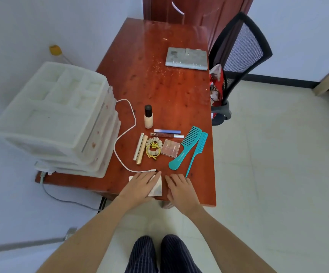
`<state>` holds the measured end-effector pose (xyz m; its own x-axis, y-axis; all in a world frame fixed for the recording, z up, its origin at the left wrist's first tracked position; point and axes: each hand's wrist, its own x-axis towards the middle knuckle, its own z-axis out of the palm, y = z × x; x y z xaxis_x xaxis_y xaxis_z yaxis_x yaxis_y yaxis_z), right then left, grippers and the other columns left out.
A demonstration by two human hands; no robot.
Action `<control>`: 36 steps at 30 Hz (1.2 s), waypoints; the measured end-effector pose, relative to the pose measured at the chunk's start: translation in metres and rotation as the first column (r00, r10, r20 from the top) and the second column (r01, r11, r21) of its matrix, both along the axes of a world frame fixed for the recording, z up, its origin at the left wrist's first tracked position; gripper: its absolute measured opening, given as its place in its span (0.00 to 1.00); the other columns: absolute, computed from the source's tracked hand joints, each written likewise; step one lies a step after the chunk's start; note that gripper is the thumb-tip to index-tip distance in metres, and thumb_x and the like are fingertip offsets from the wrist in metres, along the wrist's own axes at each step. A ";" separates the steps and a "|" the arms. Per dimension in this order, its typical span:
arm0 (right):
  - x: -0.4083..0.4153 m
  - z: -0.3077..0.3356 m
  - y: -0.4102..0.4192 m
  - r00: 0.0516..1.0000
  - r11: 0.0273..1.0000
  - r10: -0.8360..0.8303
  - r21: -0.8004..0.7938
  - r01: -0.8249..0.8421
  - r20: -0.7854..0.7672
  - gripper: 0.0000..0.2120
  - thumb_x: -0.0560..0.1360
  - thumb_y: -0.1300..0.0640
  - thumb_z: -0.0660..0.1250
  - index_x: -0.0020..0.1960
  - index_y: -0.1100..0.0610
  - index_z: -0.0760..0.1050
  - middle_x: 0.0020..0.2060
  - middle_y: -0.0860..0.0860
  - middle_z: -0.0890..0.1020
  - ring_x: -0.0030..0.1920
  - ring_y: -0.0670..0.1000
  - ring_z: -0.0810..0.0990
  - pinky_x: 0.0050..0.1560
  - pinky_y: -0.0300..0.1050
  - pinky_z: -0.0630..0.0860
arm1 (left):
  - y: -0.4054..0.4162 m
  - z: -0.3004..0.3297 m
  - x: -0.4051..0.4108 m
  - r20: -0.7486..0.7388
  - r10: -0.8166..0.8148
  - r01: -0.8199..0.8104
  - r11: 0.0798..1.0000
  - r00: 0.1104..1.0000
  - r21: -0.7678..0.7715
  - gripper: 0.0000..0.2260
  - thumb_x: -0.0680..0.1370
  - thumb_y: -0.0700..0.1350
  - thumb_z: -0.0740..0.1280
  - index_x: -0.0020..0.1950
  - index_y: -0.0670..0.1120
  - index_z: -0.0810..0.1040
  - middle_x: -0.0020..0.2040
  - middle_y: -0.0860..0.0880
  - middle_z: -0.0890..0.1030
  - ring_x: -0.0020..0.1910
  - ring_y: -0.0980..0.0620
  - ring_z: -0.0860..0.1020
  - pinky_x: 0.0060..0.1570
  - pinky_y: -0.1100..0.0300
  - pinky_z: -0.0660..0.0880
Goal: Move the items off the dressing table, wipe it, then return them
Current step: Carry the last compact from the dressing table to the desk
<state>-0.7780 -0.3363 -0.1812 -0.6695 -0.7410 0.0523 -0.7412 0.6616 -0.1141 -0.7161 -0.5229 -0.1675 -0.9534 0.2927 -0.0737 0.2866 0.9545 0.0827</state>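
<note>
Striped trouser legs stand nearest, on pale floor tiles, and above them both bare forearms reach to the near edge of the dressing table. Left hand lies flat, fingers straight, pressing on a small square mirror-like tile at that edge; whether it is glass I cannot tell. Right hand rests just beside it on the bare wood, fingers straight and released, holding nothing.

Beyond the hands the items lie in a loose cluster: a foundation bottle upright, probably glass, so best gripped round its body; two slim tubes and two metallic tubes, light and apt to roll; a soft scrunchie with a yellow hair tie; a clear compact, brittle at the lid; a wide teal comb and a tail comb, stiff and easily taken by the handles. A limp white cable loops to the left. Far on the table lies a grey ring binder, with light crumbs near it.

At the left stands a bulky white drawer organiser, which likely needs both hands. The red-brown top looks glossy and slick. A mesh office chair stands to the right, a dark wooden door beyond.
</note>
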 end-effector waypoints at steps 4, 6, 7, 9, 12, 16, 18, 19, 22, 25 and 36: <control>0.001 -0.002 -0.001 1.000 1.000 -0.008 -0.025 0.007 -0.019 0.21 0.69 0.49 0.72 0.61 0.54 0.76 0.53 0.50 0.80 0.52 0.52 0.78 0.51 0.47 0.77 | -0.006 -0.003 -0.001 -0.046 -0.067 0.067 0.998 0.997 0.001 0.33 0.66 0.57 0.74 0.66 0.45 0.70 0.61 0.45 0.77 0.60 0.47 0.75 0.57 0.53 0.73; 0.003 -0.002 0.001 1.000 0.998 -0.010 -0.059 0.009 -0.007 0.22 0.72 0.49 0.69 0.63 0.54 0.73 0.56 0.51 0.79 0.55 0.52 0.77 0.54 0.48 0.76 | -0.007 -0.001 0.001 -0.059 -0.084 0.085 0.996 0.995 0.013 0.31 0.68 0.57 0.72 0.65 0.44 0.71 0.62 0.46 0.76 0.62 0.48 0.73 0.58 0.53 0.72; 0.005 -0.002 0.004 1.000 0.997 -0.008 -0.078 0.008 0.000 0.22 0.73 0.49 0.68 0.65 0.54 0.72 0.58 0.51 0.78 0.57 0.53 0.76 0.55 0.49 0.76 | -0.007 -0.001 0.004 -0.074 -0.092 0.094 0.995 0.993 0.019 0.28 0.69 0.56 0.71 0.64 0.45 0.72 0.62 0.46 0.77 0.62 0.49 0.72 0.59 0.53 0.72; 0.010 -0.002 0.015 0.999 0.995 0.021 -0.095 -0.024 -0.028 0.22 0.73 0.50 0.68 0.65 0.55 0.72 0.60 0.52 0.77 0.60 0.53 0.76 0.58 0.49 0.75 | -0.005 -0.004 0.012 -0.105 -0.112 0.116 0.993 0.988 0.034 0.22 0.70 0.48 0.72 0.62 0.45 0.74 0.60 0.47 0.78 0.60 0.50 0.73 0.58 0.55 0.72; 0.021 -0.004 0.032 0.992 0.993 0.100 -0.056 -0.105 -0.076 0.27 0.71 0.48 0.70 0.67 0.57 0.71 0.64 0.52 0.75 0.64 0.53 0.73 0.63 0.49 0.69 | -0.003 -0.010 0.022 -0.119 -0.123 0.130 0.990 0.985 0.053 0.28 0.60 0.37 0.78 0.59 0.42 0.78 0.58 0.45 0.79 0.57 0.48 0.77 0.54 0.55 0.75; 0.025 -0.007 0.031 0.994 0.996 0.082 -0.013 -0.083 -0.071 0.25 0.75 0.48 0.61 0.70 0.57 0.67 0.68 0.52 0.71 0.68 0.52 0.69 0.66 0.48 0.61 | -0.002 -0.007 0.015 -0.118 -0.094 0.097 0.995 0.989 0.020 0.31 0.54 0.39 0.81 0.57 0.44 0.80 0.57 0.46 0.80 0.55 0.49 0.79 0.51 0.55 0.76; 0.022 -0.003 0.023 0.996 0.997 0.070 0.016 -0.070 -0.062 0.24 0.77 0.47 0.54 0.69 0.57 0.68 0.67 0.52 0.72 0.68 0.52 0.69 0.67 0.48 0.61 | -0.003 -0.003 0.007 -0.098 -0.086 0.087 0.996 0.991 0.002 0.33 0.52 0.43 0.82 0.57 0.45 0.80 0.56 0.47 0.81 0.55 0.49 0.79 0.50 0.56 0.76; 0.020 -0.001 0.019 0.996 0.998 0.064 0.025 -0.062 -0.059 0.24 0.77 0.48 0.53 0.69 0.57 0.68 0.67 0.52 0.72 0.67 0.52 0.69 0.67 0.49 0.61 | -0.005 -0.003 0.004 -0.096 -0.083 0.083 0.997 0.992 -0.003 0.34 0.51 0.44 0.83 0.56 0.46 0.80 0.55 0.47 0.81 0.54 0.50 0.80 0.49 0.57 0.77; 0.014 0.003 0.009 0.999 0.999 0.030 0.031 -0.029 -0.041 0.25 0.75 0.47 0.62 0.69 0.56 0.69 0.67 0.51 0.72 0.67 0.51 0.69 0.66 0.48 0.60 | -0.006 0.007 -0.004 -0.043 -0.013 0.015 0.999 0.999 0.032 0.34 0.48 0.45 0.83 0.54 0.46 0.82 0.53 0.48 0.82 0.52 0.50 0.81 0.47 0.58 0.77; 0.009 0.006 0.003 1.000 0.999 0.002 0.032 -0.001 -0.019 0.27 0.73 0.46 0.66 0.68 0.55 0.70 0.66 0.50 0.73 0.66 0.51 0.71 0.65 0.48 0.61 | -0.004 0.012 -0.009 0.000 0.040 -0.040 0.999 0.999 0.003 0.29 0.68 0.40 0.75 0.68 0.44 0.71 0.68 0.44 0.71 0.67 0.47 0.69 0.63 0.55 0.67; -0.008 0.028 -0.028 0.986 0.985 0.167 0.036 -0.168 0.021 0.23 0.74 0.45 0.54 0.64 0.51 0.74 0.64 0.50 0.75 0.66 0.53 0.72 0.67 0.52 0.63 | -0.017 0.032 0.016 -0.131 0.338 -0.333 0.941 0.932 0.058 0.18 0.80 0.52 0.50 0.62 0.48 0.73 0.59 0.47 0.79 0.59 0.49 0.76 0.60 0.50 0.71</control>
<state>-0.7859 -0.3645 -0.1534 -0.5365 -0.8438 0.0118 -0.8398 0.5324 -0.1061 -0.7001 -0.5399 -0.1353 -0.9965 -0.0456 0.0694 -0.0386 0.9943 0.0998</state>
